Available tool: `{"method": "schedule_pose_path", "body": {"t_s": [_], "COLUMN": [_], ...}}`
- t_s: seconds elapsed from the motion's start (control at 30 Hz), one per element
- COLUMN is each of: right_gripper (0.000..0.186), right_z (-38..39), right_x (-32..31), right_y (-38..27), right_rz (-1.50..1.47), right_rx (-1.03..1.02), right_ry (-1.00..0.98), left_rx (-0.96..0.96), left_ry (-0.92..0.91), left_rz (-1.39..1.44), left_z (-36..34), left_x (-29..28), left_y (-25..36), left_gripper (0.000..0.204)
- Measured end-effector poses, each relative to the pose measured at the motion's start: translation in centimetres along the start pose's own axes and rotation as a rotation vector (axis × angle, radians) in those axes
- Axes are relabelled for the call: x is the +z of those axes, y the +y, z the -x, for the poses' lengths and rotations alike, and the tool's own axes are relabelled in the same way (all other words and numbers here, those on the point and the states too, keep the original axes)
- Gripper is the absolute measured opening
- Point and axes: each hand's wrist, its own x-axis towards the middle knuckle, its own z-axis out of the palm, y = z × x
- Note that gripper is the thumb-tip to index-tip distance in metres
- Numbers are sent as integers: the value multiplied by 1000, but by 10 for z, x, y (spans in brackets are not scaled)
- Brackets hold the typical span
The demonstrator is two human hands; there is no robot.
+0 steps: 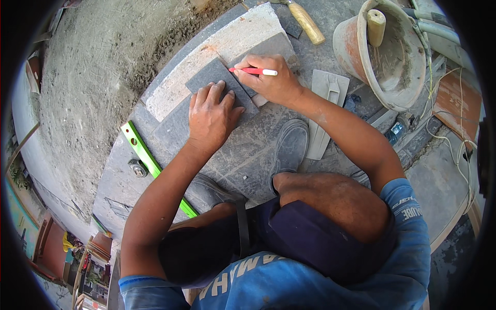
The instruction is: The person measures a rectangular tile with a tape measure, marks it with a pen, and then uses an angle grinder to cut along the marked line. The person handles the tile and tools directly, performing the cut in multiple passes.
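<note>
My left hand [213, 114] lies with spread fingers on a dark grey tile [206, 77], pressing it from above. In my right hand [271, 80] is a red marker with a white end [262, 72]; its tip meets the tile's right edge. Under and beside this tile lies another grey tile piece [266, 49], on a pale, rough slab [178, 88]. The marker's tip is small, and any line under it is hard to make out.
A bright green spirit level [150, 157] and a tape measure [138, 168] lie left of my feet. On the right are a flat trowel [323, 113] and a mortar-stained bucket [356, 49] with a wooden handle inside. A wooden-handled tool [306, 23] lies beyond; wet mortar [93, 77] spreads at left.
</note>
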Motion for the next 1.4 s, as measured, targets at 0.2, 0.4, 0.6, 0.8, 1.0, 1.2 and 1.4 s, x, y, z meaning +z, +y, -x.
{"method": "schedule_pose_path", "body": {"t_s": [0.2,0.4,0.6,0.8,1.0,1.2,1.4], "right_gripper": [13,17,21,24,57,67,58], "right_z": [41,60,94,124,161,187,208], "right_x": [-35,-70,-49,-27,-59,-60,-77], "right_y": [-33,-54,-45,-40,5,27,29], "right_rz": [81,-26,134,116,863,936,875], "right_rx": [208,443,247,247,90,161,265], "right_ry": [-275,-86,158,100,228,124,88], "left_rx": [5,-74,-151,-143,-124,-329,-435], "left_ry": [21,-173,-263,-343,-403,-413,-324], "left_rz": [-1,10,-100,-166,-91,-61,53], "left_z": [0,0,-11,24,145,248,260], "left_x": [2,-5,-8,-35,-78,-48,-5], "left_y": [-1,1,-6,-9,-67,-86,-66], "left_gripper": [41,89,142,133,135,127,126]}}
